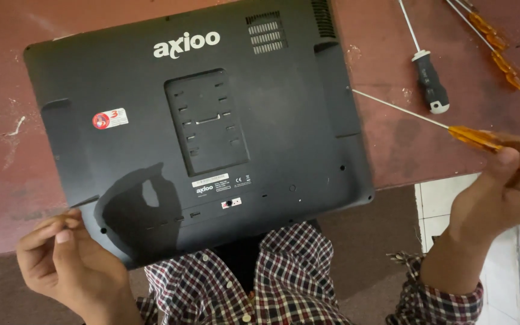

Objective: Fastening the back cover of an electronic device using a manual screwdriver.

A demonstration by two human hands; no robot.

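Monitor [206,138] lies back-up near the surface's [7,150] front edge, left hand [61,259] gripping its corner. Right hand [504,192] grips an orange screwdriver [440,126]; seating its tip squarely should prevent slipping.

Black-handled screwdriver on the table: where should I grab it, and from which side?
Grip the black screwdriver by its thick handle, coming from the right, near the right hand. It lies flat and clear, shaft pointing away; the monitor blocks the left.

A reddish table [7,156] bears a black monitor [151,120] and three screwdrivers [430,84].
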